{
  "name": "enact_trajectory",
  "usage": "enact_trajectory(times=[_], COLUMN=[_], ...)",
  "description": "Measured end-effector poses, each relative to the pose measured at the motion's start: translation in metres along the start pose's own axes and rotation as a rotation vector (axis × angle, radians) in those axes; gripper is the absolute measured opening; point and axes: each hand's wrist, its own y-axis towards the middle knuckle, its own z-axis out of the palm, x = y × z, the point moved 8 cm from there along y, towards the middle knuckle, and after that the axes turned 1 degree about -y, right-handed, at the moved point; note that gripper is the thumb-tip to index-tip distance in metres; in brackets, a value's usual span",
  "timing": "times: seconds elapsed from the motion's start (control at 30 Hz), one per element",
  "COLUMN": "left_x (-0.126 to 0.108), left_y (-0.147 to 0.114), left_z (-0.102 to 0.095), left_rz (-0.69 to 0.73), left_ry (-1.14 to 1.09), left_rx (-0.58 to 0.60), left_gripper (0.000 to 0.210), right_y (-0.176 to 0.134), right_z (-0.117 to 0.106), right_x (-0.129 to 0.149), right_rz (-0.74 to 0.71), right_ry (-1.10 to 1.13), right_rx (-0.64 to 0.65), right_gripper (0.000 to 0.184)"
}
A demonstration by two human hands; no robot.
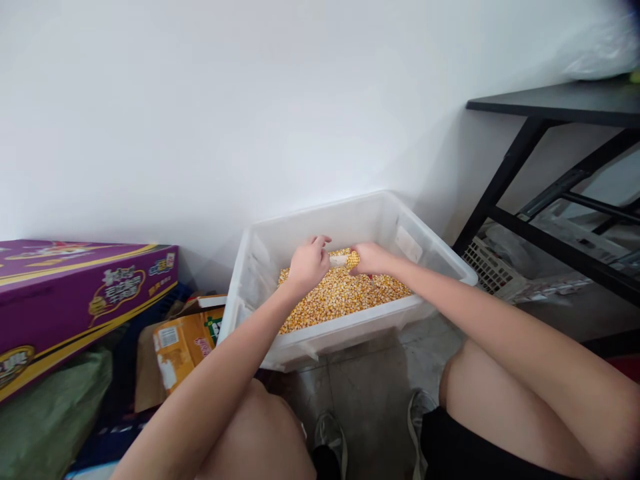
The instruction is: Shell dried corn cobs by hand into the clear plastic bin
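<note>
Between my hands, over the white translucent bin (320, 212), is a corn cob (342, 261). Its left stretch is bare and pale, while yellow kernels still cover the right end. My right hand (369, 259) has its fingers closed around the kernel-covered end. At the bare end, my left hand (309, 265) is curled against the cob with its index finger raised; its palm side is hidden. Loose corn kernels (340, 297) lie in a thick layer across the bottom of the bin, just below both hands.
A purple carton (95, 287) stands at the left, above a green plastic bag (60, 407). An orange printed package (183, 347) leans near the bin's left side. On the right rise a black metal-framed table (555, 103) and a white plastic basket (493, 270). A wall backs the bin.
</note>
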Motion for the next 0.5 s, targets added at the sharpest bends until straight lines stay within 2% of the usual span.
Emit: enact_trajectory(times=[0.1,0.17,0.23,0.3,0.37,0.43,0.5], left_x=[-0.003,0.008,0.017,0.019,0.013,0.007,0.005], left_y=[-0.001,-0.001,-0.002,-0.004,-0.004,-0.004,-0.003], left_z=[-0.012,-0.004,0.013,0.031,0.043,0.047,0.047], left_rz=[-0.048,-0.142,-0.219,-0.24,-0.22,-0.201,-0.217], left_ry=[0.038,-0.003,-0.098,-0.244,-0.384,-0.459,-0.489], left_rx=[-0.039,0.029,0.144,0.244,0.291,0.288,0.299], left_gripper=[0.024,0.022,0.026,0.037,0.05,0.055,0.052], right_y=[0.002,0.003,0.004,0.005,0.005,0.004,0.002], right_z=[0.007,0.01,0.01,0.01,0.011,0.013,0.016], right_x=[-0.013,-0.018,-0.017,-0.01,0.0,0.009,0.016], right_rz=[0.145,0.216,0.247,0.229,0.181,0.132,0.096], right_ry=[0.252,0.421,0.572,0.677,0.713,0.711,0.743], right_rx=[0.073,0.093,0.099,0.121,0.16,0.212,0.256], right_gripper=[0.063,0.068,0.07,0.069,0.067,0.064,0.061])
